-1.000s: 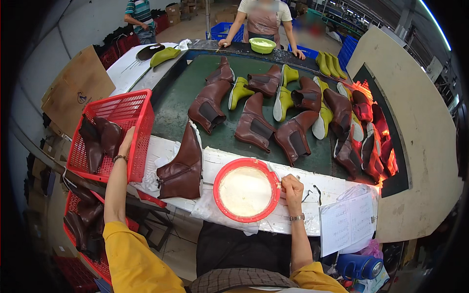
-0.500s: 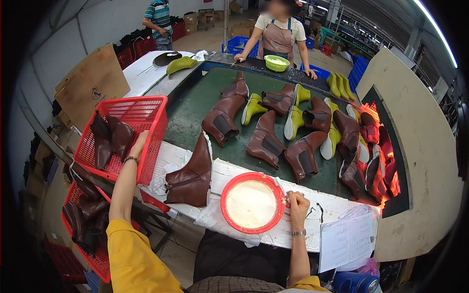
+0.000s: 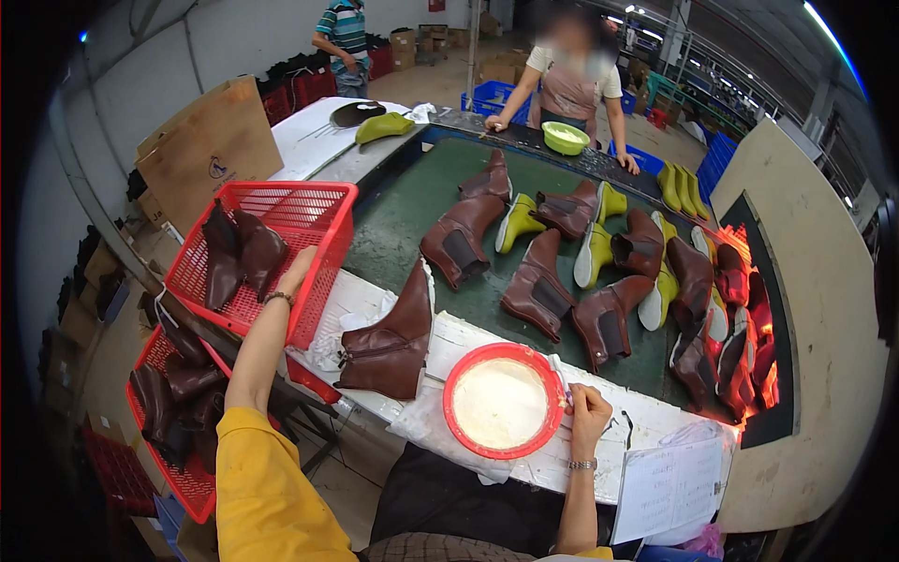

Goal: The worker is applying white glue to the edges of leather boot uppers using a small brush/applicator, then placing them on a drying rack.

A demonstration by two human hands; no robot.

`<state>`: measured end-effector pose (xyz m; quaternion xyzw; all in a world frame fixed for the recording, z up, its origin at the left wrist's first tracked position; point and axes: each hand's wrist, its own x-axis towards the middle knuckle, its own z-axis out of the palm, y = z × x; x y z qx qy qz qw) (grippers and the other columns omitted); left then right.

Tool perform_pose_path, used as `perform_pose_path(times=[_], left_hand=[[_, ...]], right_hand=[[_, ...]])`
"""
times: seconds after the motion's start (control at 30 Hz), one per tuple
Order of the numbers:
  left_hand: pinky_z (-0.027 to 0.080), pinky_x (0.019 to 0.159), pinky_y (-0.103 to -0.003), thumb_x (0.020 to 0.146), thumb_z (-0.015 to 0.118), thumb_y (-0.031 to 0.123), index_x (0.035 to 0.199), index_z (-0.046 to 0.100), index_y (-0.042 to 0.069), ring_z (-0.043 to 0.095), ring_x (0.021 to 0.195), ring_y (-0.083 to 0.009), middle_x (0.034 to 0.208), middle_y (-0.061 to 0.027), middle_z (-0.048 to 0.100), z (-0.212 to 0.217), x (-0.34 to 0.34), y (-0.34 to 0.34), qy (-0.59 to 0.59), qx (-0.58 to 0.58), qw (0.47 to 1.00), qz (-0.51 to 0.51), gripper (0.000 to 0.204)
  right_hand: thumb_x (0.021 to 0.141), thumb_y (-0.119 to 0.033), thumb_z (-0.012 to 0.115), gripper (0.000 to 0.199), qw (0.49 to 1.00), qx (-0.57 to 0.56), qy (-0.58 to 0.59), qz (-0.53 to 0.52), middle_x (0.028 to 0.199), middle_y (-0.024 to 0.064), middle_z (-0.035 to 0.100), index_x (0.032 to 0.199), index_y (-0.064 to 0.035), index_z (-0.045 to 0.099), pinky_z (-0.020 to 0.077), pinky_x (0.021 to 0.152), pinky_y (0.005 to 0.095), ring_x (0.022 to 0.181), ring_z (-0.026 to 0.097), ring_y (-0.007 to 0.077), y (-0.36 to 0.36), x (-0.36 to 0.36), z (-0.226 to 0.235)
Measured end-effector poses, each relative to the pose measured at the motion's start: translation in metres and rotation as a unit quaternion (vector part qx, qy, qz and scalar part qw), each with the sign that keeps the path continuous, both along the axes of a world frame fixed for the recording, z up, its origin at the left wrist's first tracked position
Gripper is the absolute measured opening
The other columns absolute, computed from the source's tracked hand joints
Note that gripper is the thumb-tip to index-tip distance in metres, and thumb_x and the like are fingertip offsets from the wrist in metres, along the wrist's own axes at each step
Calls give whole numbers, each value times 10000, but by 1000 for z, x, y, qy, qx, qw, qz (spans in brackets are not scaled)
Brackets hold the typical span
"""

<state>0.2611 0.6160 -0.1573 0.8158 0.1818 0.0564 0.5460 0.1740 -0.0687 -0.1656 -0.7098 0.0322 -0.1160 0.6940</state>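
My left hand (image 3: 297, 273) is inside the upper red basket (image 3: 309, 194), against its right side and beside a pair of brown boots (image 3: 257, 245); its fingertips are hard to make out. My right hand (image 3: 590, 410) is closed round the handle of a small brush (image 3: 556, 363) at the right rim of a red bowl (image 3: 453, 377) of cream-coloured paste. Between the basket and the bowl a brown ankle boot (image 3: 389, 351) with a side zip stands on the white ledge.
Brown boots (image 3: 538, 281) and lime-green shoe forms (image 3: 592, 255) lie on the green conveyor belt (image 3: 384, 225), which runs into a glowing heater (image 3: 763, 328). A lower basket (image 3: 192, 492) holds more boots. Paper sheets (image 3: 670, 487) lie front right. Opposite stands a co-worker (image 3: 571, 89) by a green bowl (image 3: 566, 140).
The whole view has shifted, so everything sits further right in it. My hands keep their places at the basket and the bowl.
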Motion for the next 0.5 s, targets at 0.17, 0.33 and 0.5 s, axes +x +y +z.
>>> perform_pose_path(times=[0.17,0.33,0.5], left_hand=[[466,717,-301,1028,493,386,994,674,80,521,796,-137,892,10,612,34,-12,-40,30,-35,997,60,356],[451,614,-378,949,478,328,888,687,-1,574,668,-192,821,-74,663,54,-16,-58,30,4,998,55,394],[441,601,-379,951,468,329,869,676,12,576,656,-193,811,-70,665,47,-14,-52,-18,92,996,9,388]], right_hand=[[954,-64,708,113,1000,18,1,-3,773,4,650,954,28,774,445,481,167,584,529,29,1,1,-1],[966,-63,688,128,1000,5,-15,-4,752,1,638,921,34,759,405,494,188,561,508,38,1,1,-1],[967,-55,682,127,1000,6,-15,-3,763,6,648,923,39,755,412,498,188,565,516,40,2,1,0]])
